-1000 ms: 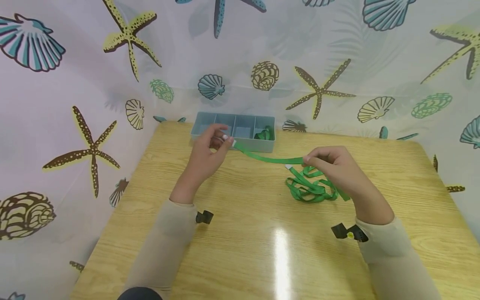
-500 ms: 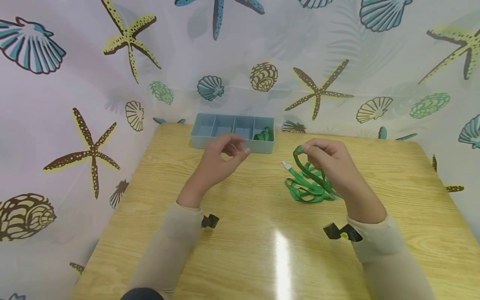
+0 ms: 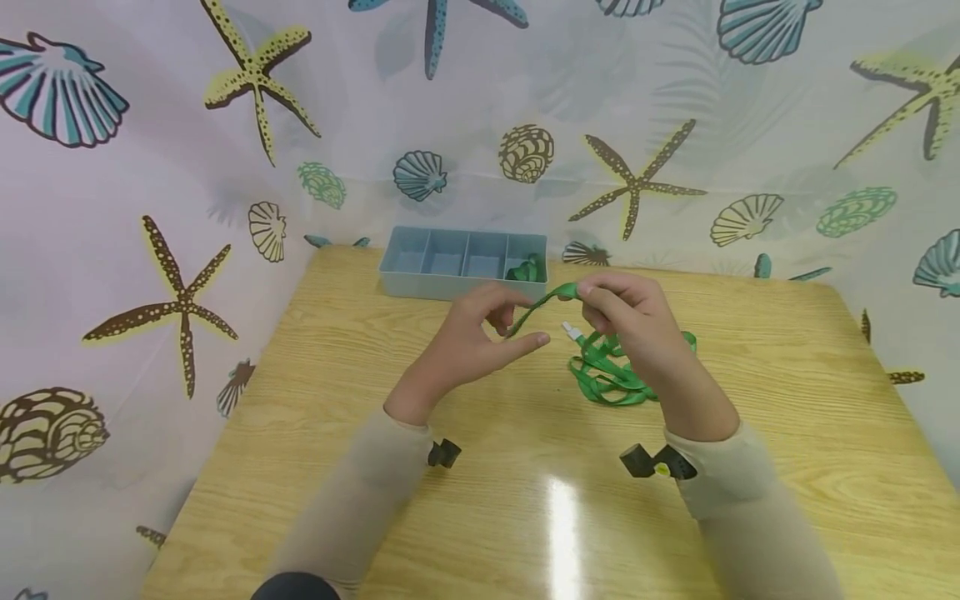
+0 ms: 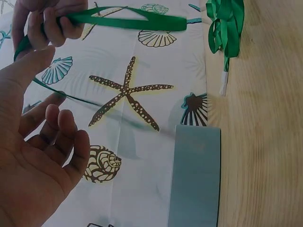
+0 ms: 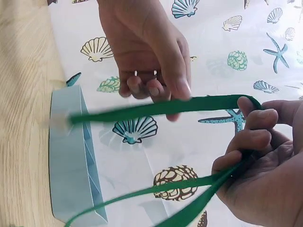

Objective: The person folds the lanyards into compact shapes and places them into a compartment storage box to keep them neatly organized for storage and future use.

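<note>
A green lanyard (image 3: 564, 291) of flat strap is pinched between the thumb and fingers of my right hand (image 3: 633, 321). In the right wrist view one end of the held strap (image 5: 142, 109), tipped with a blurred white piece, stretches past my left hand (image 5: 149, 47). My left hand (image 3: 480, 333) has its thumb and index finger spread apart, with the strap passing between them; a fingertip appears to touch it. Beneath the right hand, more green lanyard (image 3: 611, 383) lies in a loose heap on the table, a white clip (image 3: 572, 331) at its left end.
A blue-grey box (image 3: 435, 287) with several compartments stands at the table's back edge. Its rightmost compartment holds a coiled green lanyard (image 3: 528, 268). Behind rises a cloth (image 3: 480, 108) printed with shells and starfish. The wooden table (image 3: 510, 500) reflects a bright streak.
The left hand let go of the strap's white-tipped end and moved right, toward the right hand. The right hand moved left, still pinching the lanyard.
</note>
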`<state>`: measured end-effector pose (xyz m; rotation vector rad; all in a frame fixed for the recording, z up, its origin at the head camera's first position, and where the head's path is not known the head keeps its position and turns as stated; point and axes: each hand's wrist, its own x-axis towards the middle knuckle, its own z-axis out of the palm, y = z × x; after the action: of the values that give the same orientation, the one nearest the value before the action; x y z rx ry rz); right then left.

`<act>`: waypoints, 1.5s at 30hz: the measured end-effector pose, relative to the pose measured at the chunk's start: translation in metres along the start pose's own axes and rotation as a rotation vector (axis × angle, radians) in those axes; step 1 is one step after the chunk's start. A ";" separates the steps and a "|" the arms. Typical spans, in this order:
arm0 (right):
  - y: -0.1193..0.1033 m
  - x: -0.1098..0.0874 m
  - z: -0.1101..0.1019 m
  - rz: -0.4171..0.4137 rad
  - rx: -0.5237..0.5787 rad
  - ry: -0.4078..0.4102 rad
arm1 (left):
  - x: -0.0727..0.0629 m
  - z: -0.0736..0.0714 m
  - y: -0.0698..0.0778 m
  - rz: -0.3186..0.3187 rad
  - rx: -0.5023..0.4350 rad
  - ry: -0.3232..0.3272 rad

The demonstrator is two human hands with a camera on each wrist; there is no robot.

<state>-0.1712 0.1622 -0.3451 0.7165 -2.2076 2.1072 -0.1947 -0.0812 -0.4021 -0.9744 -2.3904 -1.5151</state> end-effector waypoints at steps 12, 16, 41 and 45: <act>0.011 0.005 0.012 -0.001 -0.002 -0.041 | -0.001 0.013 0.000 0.086 0.006 0.008; 0.011 0.006 0.013 0.001 0.005 -0.035 | -0.001 0.012 0.000 0.095 -0.011 0.028; 0.013 0.009 0.019 0.043 -0.027 0.016 | 0.002 0.023 0.002 0.150 -0.066 -0.003; 0.014 0.008 0.020 0.051 -0.016 0.008 | 0.002 0.026 0.002 0.153 -0.065 -0.011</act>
<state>-0.1767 0.1404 -0.3583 0.6568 -2.2601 2.1088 -0.1896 -0.0572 -0.4122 -1.1523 -2.2290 -1.5435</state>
